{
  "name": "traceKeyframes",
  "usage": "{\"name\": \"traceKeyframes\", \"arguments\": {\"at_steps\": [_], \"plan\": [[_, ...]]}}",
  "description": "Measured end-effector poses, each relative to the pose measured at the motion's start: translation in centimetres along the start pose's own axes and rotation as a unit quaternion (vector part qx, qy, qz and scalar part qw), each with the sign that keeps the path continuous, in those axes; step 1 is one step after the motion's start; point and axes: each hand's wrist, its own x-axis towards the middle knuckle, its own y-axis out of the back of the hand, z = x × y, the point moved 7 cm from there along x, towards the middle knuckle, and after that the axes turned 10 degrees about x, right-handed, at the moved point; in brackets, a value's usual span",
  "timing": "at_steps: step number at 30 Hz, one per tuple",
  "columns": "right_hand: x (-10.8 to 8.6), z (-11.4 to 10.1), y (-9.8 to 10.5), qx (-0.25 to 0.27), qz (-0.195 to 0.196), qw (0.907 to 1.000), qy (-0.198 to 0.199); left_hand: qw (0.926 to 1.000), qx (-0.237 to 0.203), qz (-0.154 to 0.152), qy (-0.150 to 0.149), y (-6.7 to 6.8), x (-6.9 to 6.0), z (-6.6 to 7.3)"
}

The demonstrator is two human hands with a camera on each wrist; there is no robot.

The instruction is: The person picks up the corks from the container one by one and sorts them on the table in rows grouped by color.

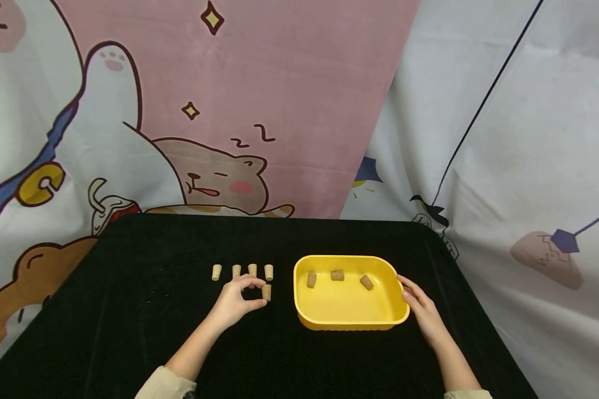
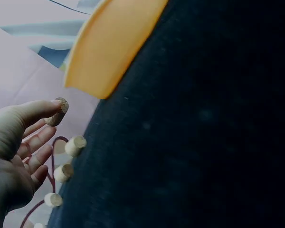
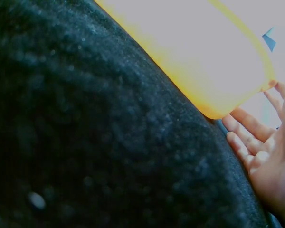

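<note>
Between thumb and forefinger, my left hand (image 1: 233,303) pinches a cork stopper (image 1: 266,292), just in front of a row of several cork stoppers (image 1: 252,270) on the black cloth. In the left wrist view, the pinched cork (image 2: 61,114) is clear of the cloth, and the other fingers of that hand are loosely spread. To the right sits a yellow plastic tub (image 1: 351,322) with three corks (image 1: 336,275) lying apart inside. My right hand (image 1: 426,316) touches the tub's right rim and side with fairly straight fingers (image 3: 244,121).
Black cloth (image 1: 145,321) covers the table. Behind it hangs a pink and white cartoon-printed curtain (image 1: 299,100), which continues along the right side. The row of corks stands left of the tub with a gap of cloth between.
</note>
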Motion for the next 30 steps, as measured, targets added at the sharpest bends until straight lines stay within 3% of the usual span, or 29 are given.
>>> {"name": "traceKeyframes", "arguments": {"at_steps": [12,30], "plan": [[-0.3,0.1,0.0,-0.001,0.004,1.0000,-0.001,0.9990,0.014,-0.016,0.038,-2.0,0.3,-2.1],[0.0,0.1,-0.1,0.004,0.002,1.0000,-0.009,0.9982,0.014,-0.005,0.058,-2.4,0.3,-2.7]]}}
